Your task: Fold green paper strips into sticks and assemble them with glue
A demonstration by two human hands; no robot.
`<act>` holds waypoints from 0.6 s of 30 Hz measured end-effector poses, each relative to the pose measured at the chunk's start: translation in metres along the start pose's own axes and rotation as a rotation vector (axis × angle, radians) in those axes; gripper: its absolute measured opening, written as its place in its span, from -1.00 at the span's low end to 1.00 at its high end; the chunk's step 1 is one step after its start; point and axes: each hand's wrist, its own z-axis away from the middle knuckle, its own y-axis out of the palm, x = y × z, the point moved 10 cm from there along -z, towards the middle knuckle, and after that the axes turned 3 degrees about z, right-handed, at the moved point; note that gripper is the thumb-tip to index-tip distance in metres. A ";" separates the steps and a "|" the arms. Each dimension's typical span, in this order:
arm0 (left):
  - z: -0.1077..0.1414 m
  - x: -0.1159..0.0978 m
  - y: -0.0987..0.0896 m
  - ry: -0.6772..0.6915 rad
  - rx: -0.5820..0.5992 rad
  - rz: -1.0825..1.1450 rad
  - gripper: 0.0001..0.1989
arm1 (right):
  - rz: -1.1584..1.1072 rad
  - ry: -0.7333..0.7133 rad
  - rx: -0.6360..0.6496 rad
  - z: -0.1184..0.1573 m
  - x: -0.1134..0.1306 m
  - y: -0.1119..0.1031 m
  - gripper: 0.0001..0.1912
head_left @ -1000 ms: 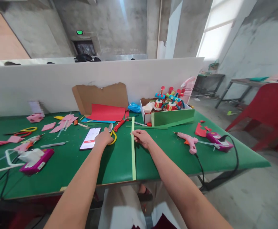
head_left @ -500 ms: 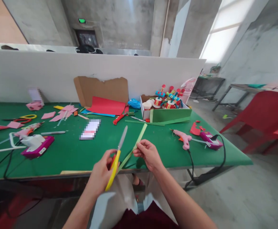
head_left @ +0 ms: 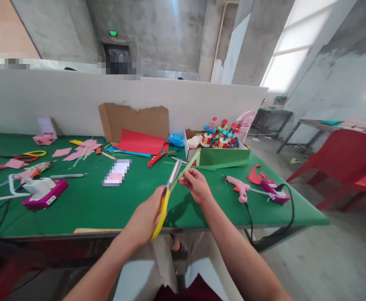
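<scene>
My left hand (head_left: 148, 215) is closed round the yellow handles of a pair of scissors (head_left: 167, 198), whose blades point up and away from me. A narrow light green paper strip (head_left: 193, 161) is pinched between the fingers of my right hand (head_left: 197, 184), its far end sticking up toward the box. The strip's lower part runs beside the scissor blades. Whether the blades touch or straddle it I cannot tell. Both hands are above the near edge of the green table (head_left: 132, 209).
A green-sided box (head_left: 223, 157) holds several small paper figures. Red paper (head_left: 143, 142) lies before a cardboard piece (head_left: 134, 119). At right are a pink glue gun (head_left: 241, 188) and a purple power strip (head_left: 275, 192) with a cable. Another purple power strip (head_left: 46, 200) sits left.
My left hand has moved the scissors right and forward, up to the green strip. My right hand has shifted slightly forward, still pinching the strip.
</scene>
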 end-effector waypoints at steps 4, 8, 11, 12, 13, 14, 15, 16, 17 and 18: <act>-0.076 0.011 -0.051 -0.056 -0.246 -0.169 -0.59 | -0.049 -0.072 0.003 -0.061 0.009 0.013 -0.57; -0.130 0.020 -0.043 0.003 -0.182 -0.401 -0.64 | -0.056 -0.160 -0.049 -0.091 0.003 0.007 -0.52; -0.141 0.028 -0.023 0.029 -0.131 -0.496 -0.62 | -0.030 -0.250 -0.104 -0.097 0.007 -0.010 -0.55; -0.140 0.029 -0.019 0.034 -0.127 -0.524 -0.61 | -0.023 -0.282 -0.129 -0.098 0.012 -0.017 -0.57; -0.138 0.029 -0.015 0.044 -0.127 -0.549 -0.60 | -0.017 -0.317 -0.161 -0.097 0.018 -0.025 -0.59; -0.136 0.029 -0.013 0.061 -0.130 -0.568 -0.59 | -0.006 -0.355 -0.198 -0.095 0.026 -0.032 -0.61; -0.133 0.027 -0.012 0.082 -0.137 -0.580 -0.58 | 0.014 -0.396 -0.241 -0.092 0.036 -0.039 -0.64; -0.129 0.026 -0.012 0.102 -0.150 -0.583 -0.57 | 0.046 -0.443 -0.287 -0.088 0.046 -0.044 -0.67; -0.126 0.025 -0.012 0.124 -0.165 -0.577 -0.56 | 0.101 -0.490 -0.322 -0.082 0.056 -0.047 -0.71; -0.123 0.024 -0.013 0.148 -0.178 -0.560 -0.55 | 0.171 -0.548 -0.353 -0.075 0.067 -0.046 -0.76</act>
